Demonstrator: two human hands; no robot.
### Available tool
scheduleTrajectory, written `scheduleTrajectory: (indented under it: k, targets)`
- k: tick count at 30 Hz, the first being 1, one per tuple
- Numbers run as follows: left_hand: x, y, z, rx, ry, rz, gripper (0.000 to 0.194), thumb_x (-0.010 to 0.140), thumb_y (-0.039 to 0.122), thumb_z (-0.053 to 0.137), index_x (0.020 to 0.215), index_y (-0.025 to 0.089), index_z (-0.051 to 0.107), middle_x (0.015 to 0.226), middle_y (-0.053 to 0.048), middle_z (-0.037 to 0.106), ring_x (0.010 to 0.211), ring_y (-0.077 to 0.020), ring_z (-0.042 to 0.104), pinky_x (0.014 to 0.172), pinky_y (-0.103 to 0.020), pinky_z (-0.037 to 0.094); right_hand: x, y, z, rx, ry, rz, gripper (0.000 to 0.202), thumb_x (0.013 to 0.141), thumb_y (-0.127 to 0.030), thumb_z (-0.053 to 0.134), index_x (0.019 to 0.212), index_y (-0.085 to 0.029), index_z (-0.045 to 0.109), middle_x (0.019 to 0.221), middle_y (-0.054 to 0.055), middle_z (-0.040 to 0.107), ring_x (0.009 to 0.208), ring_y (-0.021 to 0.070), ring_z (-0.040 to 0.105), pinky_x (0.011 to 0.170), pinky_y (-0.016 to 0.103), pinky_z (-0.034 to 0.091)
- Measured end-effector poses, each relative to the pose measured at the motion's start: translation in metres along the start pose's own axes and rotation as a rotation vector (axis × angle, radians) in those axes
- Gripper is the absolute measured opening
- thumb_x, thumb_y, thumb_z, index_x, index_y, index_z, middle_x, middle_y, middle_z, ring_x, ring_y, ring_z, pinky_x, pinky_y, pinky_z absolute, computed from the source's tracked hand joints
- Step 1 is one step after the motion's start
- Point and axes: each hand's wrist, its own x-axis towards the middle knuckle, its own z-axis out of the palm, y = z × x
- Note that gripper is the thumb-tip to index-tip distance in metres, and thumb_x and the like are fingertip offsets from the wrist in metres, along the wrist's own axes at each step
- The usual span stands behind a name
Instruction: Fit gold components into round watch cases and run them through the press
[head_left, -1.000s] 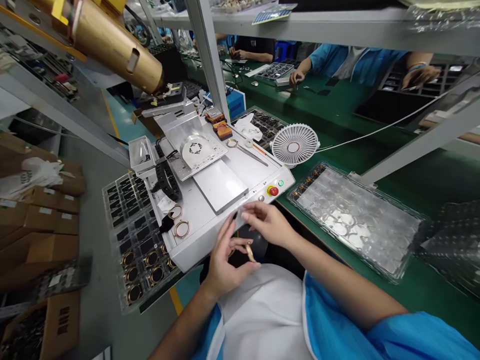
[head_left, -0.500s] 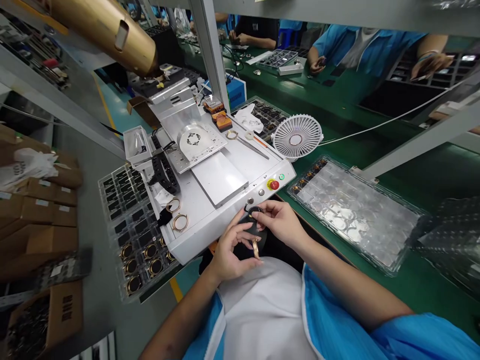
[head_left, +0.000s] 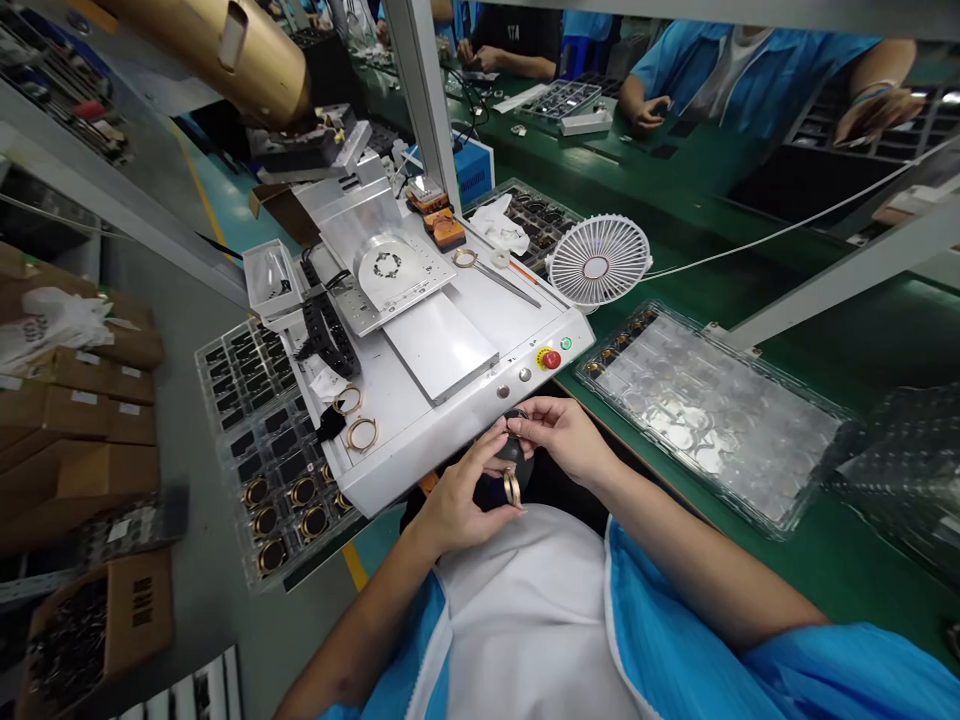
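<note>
My left hand (head_left: 456,505) is closed, with a gold watch-case ring (head_left: 512,489) held upright near its thumb tip. Its fingertips reach up to my right hand (head_left: 568,440), which pinches a small dark round part whose detail is mostly hidden by the fingers. A dark grey rounded object (head_left: 517,458) shows behind and between both hands; what it is I cannot make out. Both hands are in front of my body, just below the front edge of a white machine (head_left: 405,460). Two gold rings (head_left: 362,435) lie on the machine's left front corner.
Trays of watch parts (head_left: 289,500) stand at the left. A covered plastic tray (head_left: 712,420) and a white fan (head_left: 598,262) are at the right. The machine carries a metal fixture (head_left: 386,270), tweezers (head_left: 510,288) and a red button (head_left: 551,359). Co-workers sit across the bench.
My left fingertips have come up and in, closer to the right fingers and the dark part. The gold ring has risen and turned slightly. The view has shifted a little.
</note>
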Motion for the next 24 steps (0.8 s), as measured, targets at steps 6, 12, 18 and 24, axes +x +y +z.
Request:
scheduleTrajectory:
  k: [6,12,18,24]
  targets:
    - [0.0,-0.009,0.002,-0.529,0.312,-0.087,0.061,0.076,0.028,0.091,0.131,0.024,0.065,0.124,-0.014,0.076,0.114,-0.0285,0.074,0.099,-0.042,0.059,-0.005,-0.004,0.003,0.034,-0.08,0.122,0.042,0.06,-0.046,0.096,0.068,-0.016,0.068,0.066,-0.002,0.067,0.059,0.0094,0.059,0.053,0.021,0.05]
    - [0.001,-0.016,0.006,-0.684,0.441,-0.132,0.057,0.065,0.031,0.098,0.117,0.025,0.074,0.12,-0.01,0.079,0.108,-0.0255,0.077,0.099,-0.04,0.061,-0.016,-0.001,0.024,0.11,-0.1,0.248,0.044,0.053,-0.037,0.098,0.066,-0.017,0.061,0.064,-0.002,0.069,0.057,0.0095,0.062,0.058,0.022,0.052]
    - [-0.006,-0.02,0.009,-0.627,0.444,-0.129,0.059,0.062,0.026,0.099,0.117,0.027,0.076,0.119,-0.01,0.08,0.107,-0.028,0.078,0.093,-0.041,0.064,-0.02,0.0,0.041,0.073,-0.03,0.118,0.039,0.054,-0.019,0.089,0.073,-0.02,0.055,0.061,-0.007,0.065,0.055,0.0084,0.057,0.053,0.021,0.045]
    - [-0.005,-0.029,0.01,-0.544,0.498,-0.016,0.062,0.056,0.028,0.102,0.114,0.031,0.079,0.112,-0.007,0.082,0.099,-0.0239,0.08,0.086,-0.031,0.066,-0.023,-0.005,0.048,-0.042,-0.05,0.081,0.034,0.059,-0.017,0.077,0.079,-0.022,0.05,0.06,-0.009,0.061,0.052,0.0082,0.056,0.051,0.02,0.043]
